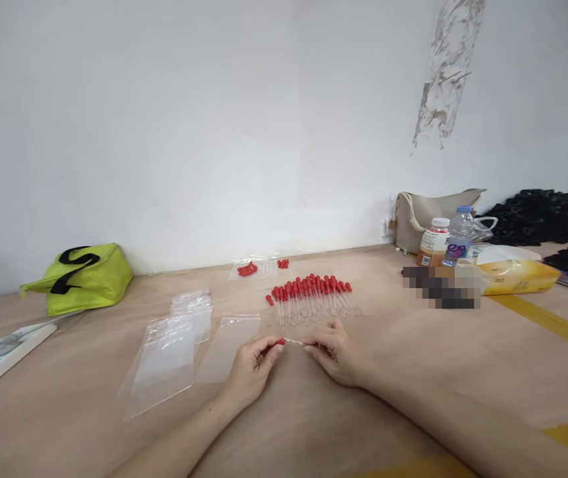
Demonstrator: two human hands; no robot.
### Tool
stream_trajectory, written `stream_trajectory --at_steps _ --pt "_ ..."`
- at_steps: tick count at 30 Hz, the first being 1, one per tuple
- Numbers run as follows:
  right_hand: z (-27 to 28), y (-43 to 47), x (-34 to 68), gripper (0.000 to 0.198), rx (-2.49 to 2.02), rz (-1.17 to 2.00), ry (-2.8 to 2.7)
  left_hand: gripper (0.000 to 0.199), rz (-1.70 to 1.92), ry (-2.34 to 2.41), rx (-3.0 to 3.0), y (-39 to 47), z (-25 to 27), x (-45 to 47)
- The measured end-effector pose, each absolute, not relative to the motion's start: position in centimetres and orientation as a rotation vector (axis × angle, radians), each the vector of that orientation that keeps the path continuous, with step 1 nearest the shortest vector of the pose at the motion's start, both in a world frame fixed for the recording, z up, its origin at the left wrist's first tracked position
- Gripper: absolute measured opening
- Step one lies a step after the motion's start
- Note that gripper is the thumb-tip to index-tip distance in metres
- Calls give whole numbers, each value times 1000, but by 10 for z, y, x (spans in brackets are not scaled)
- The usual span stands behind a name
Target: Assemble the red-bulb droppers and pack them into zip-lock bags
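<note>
My left hand (258,364) pinches a small red rubber bulb (281,341) between thumb and fingers. My right hand (336,352) grips the far end of a thin clear dropper tube (294,342), whose other end meets the bulb; how deep it sits inside is hidden. Just beyond both hands lies a row of red-topped droppers (308,299), side by side with their clear tips toward me. Behind them, by the wall, loose red bulbs (247,269) and several clear tubes (268,267) rest on a plastic bag.
Clear zip bags (164,358) lie left of my hands, with one more bag (229,348) beside them. A lime-green pouch (89,279) and a power strip (5,355) are far left. Bottles (434,243), a tissue pack (517,275), a beige bag (406,229) and black pieces (547,216) stand right.
</note>
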State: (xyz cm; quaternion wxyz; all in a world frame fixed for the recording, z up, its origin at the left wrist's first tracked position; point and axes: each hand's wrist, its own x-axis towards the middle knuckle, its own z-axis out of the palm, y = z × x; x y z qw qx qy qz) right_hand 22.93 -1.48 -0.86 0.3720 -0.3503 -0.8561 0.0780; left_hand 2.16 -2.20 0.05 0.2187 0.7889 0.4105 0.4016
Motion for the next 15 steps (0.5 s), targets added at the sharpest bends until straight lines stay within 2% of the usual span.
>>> stream_trajectory --at_steps 9,15 --pt "-4 -12 235 20 -897 210 -2307 21 1072 1096 2303 -24 4 20" --pt "0 -9 242 20 -853 11 -2413 23 859 1060 2415 -27 4 19"
